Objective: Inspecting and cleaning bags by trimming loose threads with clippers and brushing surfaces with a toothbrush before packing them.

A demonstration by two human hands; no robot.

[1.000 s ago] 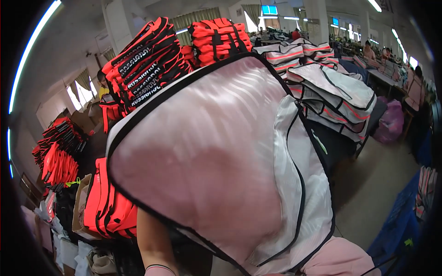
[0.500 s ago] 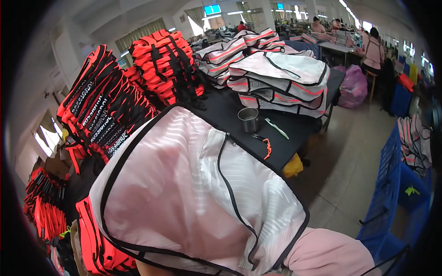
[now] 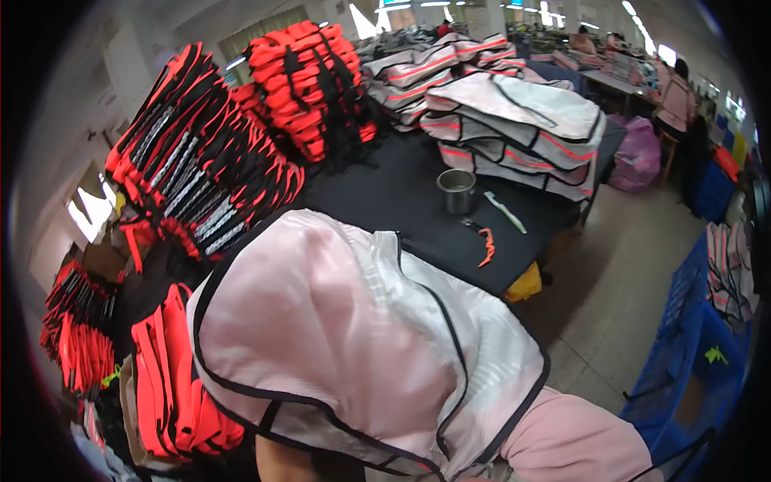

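You are having the white, black-edged bag panel [image 3: 345, 337] spread out before you, and it is covering the near edge of the black table [image 3: 361, 189]. Your left forearm [image 3: 281, 463] and pink right sleeve [image 3: 574, 438] are showing on the table's near side; the panel is hiding both hands, so I cannot tell how either is gripping. A metal cup [image 3: 458, 195], a white brush [image 3: 506, 213] and an orange cord [image 3: 487, 247] are lying toward the table's right edge; a grey panel stack [image 3: 514, 132] is resting at its far right.
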